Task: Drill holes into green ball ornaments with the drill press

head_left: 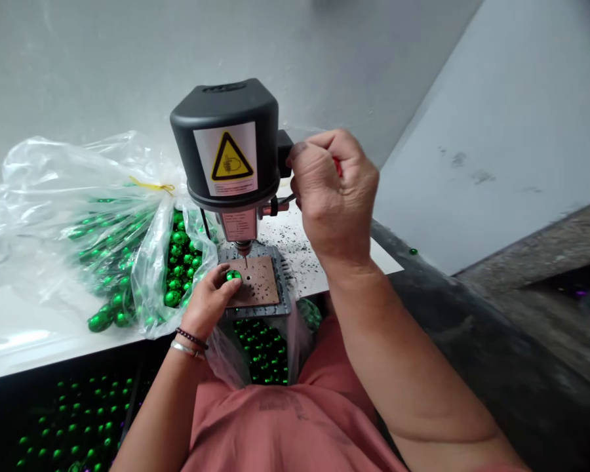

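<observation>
A black drill press (226, 141) with a yellow warning sticker stands in the middle, its thin bit pointing down over a brown board (260, 288) with a small hole. Between the thumb and fingers of my left hand (208, 298) is a shiny green ball (233, 276), held at the board's left part, just left of the bit. My right hand (332, 190) is closed in a fist at the right of the drill head, around a red-ended handle (337, 167) that shows only slightly between the fingers.
An open plastic bag (145, 262) of green balls lies on the white table (10, 301) at left. Dark shavings are scattered right of the drill base (284, 295). More green balls (260, 351) fill a bag below it. Others lie in a dark container at lower left.
</observation>
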Demonstrator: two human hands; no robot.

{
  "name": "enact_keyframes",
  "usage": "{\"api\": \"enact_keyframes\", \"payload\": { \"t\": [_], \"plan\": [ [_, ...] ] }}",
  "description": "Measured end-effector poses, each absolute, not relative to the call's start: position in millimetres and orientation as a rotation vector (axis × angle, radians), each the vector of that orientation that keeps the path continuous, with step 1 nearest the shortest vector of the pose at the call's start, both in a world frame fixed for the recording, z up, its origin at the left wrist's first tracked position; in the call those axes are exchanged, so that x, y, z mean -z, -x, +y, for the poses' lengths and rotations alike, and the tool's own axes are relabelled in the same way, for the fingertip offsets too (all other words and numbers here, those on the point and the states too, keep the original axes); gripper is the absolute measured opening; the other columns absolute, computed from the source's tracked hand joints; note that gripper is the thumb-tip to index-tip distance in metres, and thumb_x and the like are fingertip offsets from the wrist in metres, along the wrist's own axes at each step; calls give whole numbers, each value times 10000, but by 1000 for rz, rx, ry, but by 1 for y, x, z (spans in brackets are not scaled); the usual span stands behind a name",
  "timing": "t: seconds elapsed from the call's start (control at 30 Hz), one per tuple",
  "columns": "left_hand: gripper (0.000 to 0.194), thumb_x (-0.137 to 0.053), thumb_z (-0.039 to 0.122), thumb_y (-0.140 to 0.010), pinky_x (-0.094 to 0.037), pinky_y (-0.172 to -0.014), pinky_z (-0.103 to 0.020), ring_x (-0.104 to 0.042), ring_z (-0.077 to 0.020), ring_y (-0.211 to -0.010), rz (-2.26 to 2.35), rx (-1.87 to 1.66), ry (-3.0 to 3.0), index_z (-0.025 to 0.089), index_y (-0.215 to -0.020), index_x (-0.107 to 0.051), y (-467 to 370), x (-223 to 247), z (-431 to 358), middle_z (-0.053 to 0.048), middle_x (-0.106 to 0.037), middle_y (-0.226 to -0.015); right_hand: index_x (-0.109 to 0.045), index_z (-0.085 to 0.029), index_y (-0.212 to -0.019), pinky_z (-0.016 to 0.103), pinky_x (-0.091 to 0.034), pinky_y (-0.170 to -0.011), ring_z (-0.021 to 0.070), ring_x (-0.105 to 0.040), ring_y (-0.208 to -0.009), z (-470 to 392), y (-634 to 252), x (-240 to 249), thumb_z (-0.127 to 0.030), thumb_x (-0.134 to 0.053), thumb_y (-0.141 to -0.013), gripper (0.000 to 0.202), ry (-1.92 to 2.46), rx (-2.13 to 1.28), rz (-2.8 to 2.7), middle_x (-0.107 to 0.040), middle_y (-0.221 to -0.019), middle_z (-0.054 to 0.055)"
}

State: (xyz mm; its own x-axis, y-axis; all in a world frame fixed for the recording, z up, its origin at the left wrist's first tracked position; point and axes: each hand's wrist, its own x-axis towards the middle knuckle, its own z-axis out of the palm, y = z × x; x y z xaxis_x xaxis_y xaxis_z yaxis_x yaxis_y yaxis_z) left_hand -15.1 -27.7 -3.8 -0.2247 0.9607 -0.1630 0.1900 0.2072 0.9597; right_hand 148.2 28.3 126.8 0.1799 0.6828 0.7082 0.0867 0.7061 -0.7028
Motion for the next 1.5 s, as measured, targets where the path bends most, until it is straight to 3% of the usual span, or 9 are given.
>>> {"api": "enact_keyframes", "payload": {
  "t": [0.2, 0.4, 0.53, 0.67, 0.9, 1.13, 1.33, 1.43, 1.5],
  "plan": [
    [480, -648, 414, -656, -383, -496, -186, -519, -95, -592, 1558, -1097, -1017, 141, -1050, -623, 13, 6, -23, 1, -614, -688, -379, -201, -575, 230, -293, -489, 63, -317, -493, 56, -149, -145, -347, -473, -805, 288, 736, -523, -1383, -329, -521, -48],
    [535, -705, 374, -574, -369, -456, -176, -496, -79, -557, 1559, -1103, -925, 128, -1040, -615, 9, 3, -18, 16, -594, -675, -407, -168, -531, 213, -234, -504, 44, -225, -521, 83, -145, -158, -264, -456, -771, 263, 874, -618, -1362, -232, -524, -53],
    [448, -697, 366, -597, -418, -502, -194, -520, -82, -560, 1576, -1053, -981, 156, -988, -636, 9, 8, -12, 19, -617, -679, -442, -153, -562, 194, -232, -507, 35, -204, -537, 84, -144, -157, -315, -443, -770, 263, 839, -610, -1340, -209, -544, -54],
    [404, -666, 344, -639, -484, -658, -269, -615, -150, -723, 1621, -1017, -1145, 165, -1000, -642, 9, 13, -6, -35, -685, -847, -438, -156, -573, 190, -225, -493, 38, -199, -542, 84, -145, -153, -357, -451, -758, 274, 822, -606, -1335, -201, -549, -52],
    [440, -680, 311, -642, -452, -820, -315, -618, -200, -866, 1905, -828, -1465, 169, -1057, -650, -1, 9, 1, -54, -692, -938, -422, -161, -595, 184, -242, -482, 34, -226, -527, 86, -144, -151, -389, -454, -756, 281, 784, -610, -1338, -219, -551, -53],
    [366, -678, 317, -650, -422, -866, -319, -609, -210, -913, 1892, -784, -1570, 193, -994, -680, -4, 9, 1, -49, -691, -965, -442, -164, -607, 189, -241, -450, 31, -251, -477, 78, -147, -151, -356, -461, -792, 267, 758, -641, -1373, -230, -505, -64],
    [381, -663, 323, -672, -405, -888, -345, -589, -228, -949, 1923, -774, -1639, 187, -1027, -671, -3, 13, 0, -78, -669, -1017, -502, -175, -645, 199, -298, -440, 42, -356, -468, 27, -157, -126, -317, -478, -827, 233, 648, -488, -1448, -367, -503, -55],
    [331, -654, 325, -681, -403, -888, -341, -584, -217, -930, 1901, -781, -1654, 192, -983, -683, -4, 13, -1, -64, -671, -983, -595, -202, -790, 201, -393, -504, 43, -417, -511, 9, -159, -104, -240, -497, -814, 108, 710, -393, -1445, -502, -597, -47],
    [294, -652, 309, -682, -400, -888, -335, -581, -209, -919, 1887, -788, -1650, 206, -955, -687, -4, 12, -1, -46, -674, -959, -616, -224, -901, 213, -444, -552, 45, -455, -531, 4, -159, -91, -200, -499, -805, 153, 724, -361, -1454, -551, -658, -41]
  ]
}}
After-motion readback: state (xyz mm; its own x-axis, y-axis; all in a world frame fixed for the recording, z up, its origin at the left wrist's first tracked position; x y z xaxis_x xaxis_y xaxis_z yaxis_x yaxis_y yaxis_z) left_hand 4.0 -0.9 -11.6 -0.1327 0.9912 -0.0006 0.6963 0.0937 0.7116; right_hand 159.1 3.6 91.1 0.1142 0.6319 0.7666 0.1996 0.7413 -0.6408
